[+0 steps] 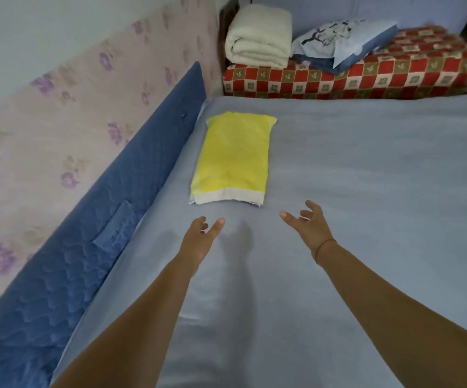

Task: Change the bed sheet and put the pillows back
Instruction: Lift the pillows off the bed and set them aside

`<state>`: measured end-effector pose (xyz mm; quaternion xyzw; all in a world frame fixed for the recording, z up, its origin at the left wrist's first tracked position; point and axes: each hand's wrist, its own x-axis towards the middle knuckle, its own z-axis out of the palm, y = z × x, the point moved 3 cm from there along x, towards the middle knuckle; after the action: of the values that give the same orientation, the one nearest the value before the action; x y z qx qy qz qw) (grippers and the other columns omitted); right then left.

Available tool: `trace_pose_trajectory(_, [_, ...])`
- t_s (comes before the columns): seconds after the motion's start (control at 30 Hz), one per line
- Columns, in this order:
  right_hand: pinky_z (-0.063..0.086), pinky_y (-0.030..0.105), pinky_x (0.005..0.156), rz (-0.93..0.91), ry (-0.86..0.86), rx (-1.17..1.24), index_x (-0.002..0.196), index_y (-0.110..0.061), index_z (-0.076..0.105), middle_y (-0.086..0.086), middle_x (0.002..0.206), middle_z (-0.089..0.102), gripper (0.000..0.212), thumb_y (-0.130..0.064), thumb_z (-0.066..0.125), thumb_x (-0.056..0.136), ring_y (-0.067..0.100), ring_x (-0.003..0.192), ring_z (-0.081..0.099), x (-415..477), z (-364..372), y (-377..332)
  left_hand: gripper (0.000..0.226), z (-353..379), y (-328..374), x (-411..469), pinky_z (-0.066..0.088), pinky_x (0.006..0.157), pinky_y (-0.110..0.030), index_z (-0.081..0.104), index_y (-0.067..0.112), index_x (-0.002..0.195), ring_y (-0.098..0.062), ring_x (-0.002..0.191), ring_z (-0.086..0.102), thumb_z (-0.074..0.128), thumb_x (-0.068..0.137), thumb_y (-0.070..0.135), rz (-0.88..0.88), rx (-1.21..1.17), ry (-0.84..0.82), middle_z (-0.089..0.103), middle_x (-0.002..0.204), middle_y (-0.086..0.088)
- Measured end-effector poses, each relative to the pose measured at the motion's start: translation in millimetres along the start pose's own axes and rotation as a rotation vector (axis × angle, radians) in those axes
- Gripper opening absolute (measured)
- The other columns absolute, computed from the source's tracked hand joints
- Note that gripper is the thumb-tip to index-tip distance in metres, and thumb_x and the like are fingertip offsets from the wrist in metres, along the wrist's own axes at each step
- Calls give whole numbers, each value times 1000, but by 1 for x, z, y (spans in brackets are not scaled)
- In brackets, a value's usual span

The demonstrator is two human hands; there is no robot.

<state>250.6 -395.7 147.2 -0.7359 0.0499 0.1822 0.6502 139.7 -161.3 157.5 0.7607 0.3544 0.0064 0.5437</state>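
Observation:
A pale blue sheet point(352, 177) covers the bed, mostly smooth. A yellow pillow point(233, 158) with a white band at its near end lies flat on the sheet near the left edge. Both my arms reach out over the bed. My left hand point(198, 236) hovers just short of the pillow's near end, fingers loosely spread and holding nothing. My right hand point(309, 224) is a little to the right of the pillow, fingers relaxed and apart, also empty. A second pillow point(347, 42) in a blue floral case lies on the bench beyond the bed.
A blue quilted mattress point(92, 247) stands on edge between the bed and the flowered wall. Past the bed's far edge is a bench with a red checked cover point(380, 77), carrying a folded white blanket point(258, 35) and folded blue cloth under the second pillow.

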Motion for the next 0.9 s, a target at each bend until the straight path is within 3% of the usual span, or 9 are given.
trace_pose_trajectory(0.7, [34, 30, 96, 110, -34, -32, 151, -19, 20, 10, 151, 31, 91, -31, 76, 80, 23, 137, 35, 210, 95, 0, 74, -11, 7, 217, 30, 96, -28, 32, 18, 149, -19, 133, 41, 56, 90, 55, -120, 46, 16, 43, 145, 0])
trace_pose_trajectory(0.9, [32, 40, 111, 146, -3, -86, 152, -19, 15, 10, 156, 24, 100, -34, 78, 76, 24, 141, 29, 291, 126, 11, 80, 0, 0, 324, 32, 107, -36, 31, 19, 151, -20, 135, 40, 59, 87, 58, -151, 46, -9, 40, 148, 0])
